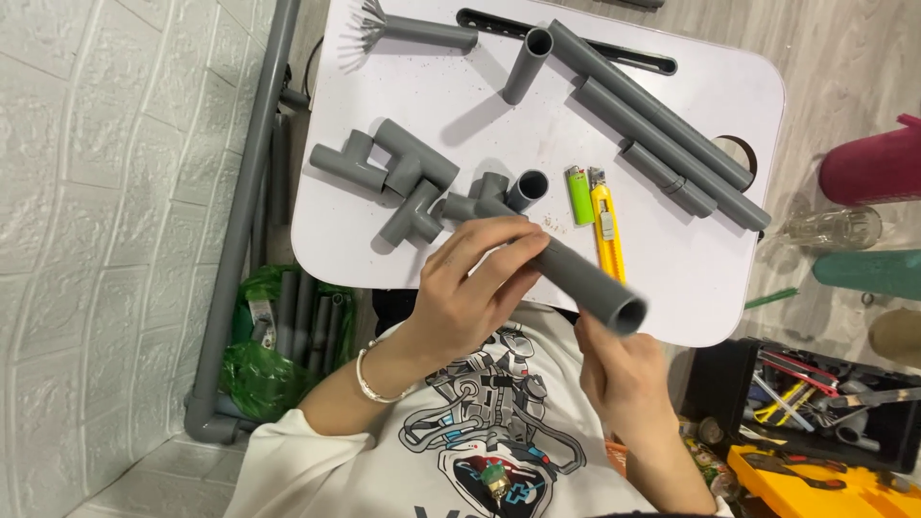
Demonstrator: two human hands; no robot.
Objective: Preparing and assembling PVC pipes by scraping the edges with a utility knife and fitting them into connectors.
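- Left hand [470, 288]: fingers wrapped round the grey pipe [585, 283], near its far end.
- Right hand [624, 369]: fingers gripping the pipe from below, by the open mouth.
- Pipe held above the counter [460, 125] edge, close to my chest.
- I'd keep both grips firm and the pipe steady.
- Long axis runs upper-left to lower-right; mouth points lower-right, towards me.
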